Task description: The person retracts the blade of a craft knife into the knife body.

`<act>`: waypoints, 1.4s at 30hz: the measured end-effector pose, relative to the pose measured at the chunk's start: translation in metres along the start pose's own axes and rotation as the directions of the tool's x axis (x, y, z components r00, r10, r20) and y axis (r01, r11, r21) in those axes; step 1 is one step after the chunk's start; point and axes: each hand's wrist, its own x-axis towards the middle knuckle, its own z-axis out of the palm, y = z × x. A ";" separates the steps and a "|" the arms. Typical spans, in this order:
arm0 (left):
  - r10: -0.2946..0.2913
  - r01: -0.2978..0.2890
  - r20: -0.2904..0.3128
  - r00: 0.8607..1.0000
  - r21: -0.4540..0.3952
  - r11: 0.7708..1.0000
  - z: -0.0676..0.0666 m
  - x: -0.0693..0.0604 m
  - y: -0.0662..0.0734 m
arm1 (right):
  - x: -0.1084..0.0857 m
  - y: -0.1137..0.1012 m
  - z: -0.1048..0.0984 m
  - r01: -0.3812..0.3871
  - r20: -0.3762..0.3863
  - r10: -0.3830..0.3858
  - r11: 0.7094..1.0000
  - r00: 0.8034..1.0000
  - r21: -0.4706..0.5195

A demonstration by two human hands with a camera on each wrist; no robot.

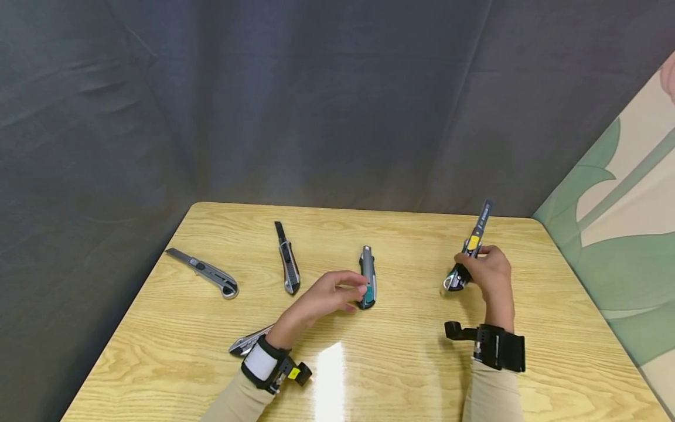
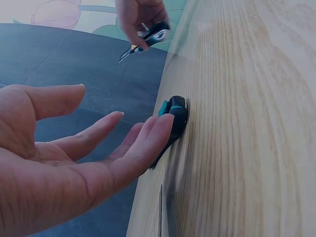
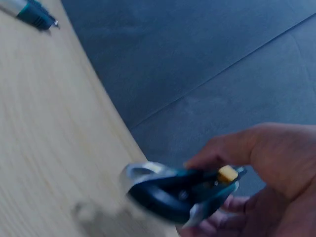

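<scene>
My right hand (image 1: 487, 272) grips a utility knife (image 1: 474, 239) with a yellow slider above the right side of the table. Its long dark end points to the far edge; in the right wrist view, the rounded black and silver handle end of this utility knife (image 3: 168, 195) sticks out from the thumb and fingers. My left hand (image 1: 328, 298) is at a grey utility knife with a teal slider (image 1: 367, 269) in the middle of the table. In the left wrist view the fingers (image 2: 143, 145) are spread and loosely bent, not closed round that knife; whether they touch it I cannot tell.
On the left of the wooden table (image 1: 401, 357) lie a grey snap-off knife (image 1: 208, 274) and a black and silver one (image 1: 288, 264). Another knife (image 1: 246, 344) is partly hidden under my left wrist. A dark curtain (image 1: 337, 105) hangs behind the table's far edge.
</scene>
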 end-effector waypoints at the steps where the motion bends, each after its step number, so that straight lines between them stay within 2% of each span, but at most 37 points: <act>1: -0.001 0.001 -0.002 1.000 0.002 1.000 0.000 0.000 0.000 | 0.000 -0.002 0.001 0.012 0.028 -0.014 0.999 1.000 0.040; 4: -0.003 0.003 -0.006 1.000 0.007 1.000 0.000 0.001 -0.001 | -0.002 -0.007 0.005 0.048 0.099 -0.060 0.992 0.993 0.121; 10: -0.006 0.006 -0.008 1.000 0.007 1.000 0.000 0.001 -0.002 | -0.007 -0.020 0.014 0.090 0.194 -0.129 0.976 0.973 0.196; 16: -0.007 0.007 -0.015 1.000 0.013 1.000 0.001 0.001 -0.001 | -0.013 -0.035 0.026 0.139 0.241 -0.198 0.961 0.950 0.239; 27: 0.004 -0.004 -0.064 0.998 -0.002 1.000 0.002 0.001 0.002 | -0.028 -0.059 0.047 0.210 0.286 -0.274 0.949 0.918 0.235; 37: 0.014 -0.016 -0.101 0.995 -0.021 1.000 0.002 0.004 0.002 | -0.044 -0.081 0.078 0.218 0.387 -0.351 0.912 0.853 0.347; 42: 0.034 -0.038 -0.114 0.993 -0.031 0.999 0.001 0.006 0.001 | -0.050 -0.087 0.090 0.225 0.402 -0.372 0.903 0.837 0.366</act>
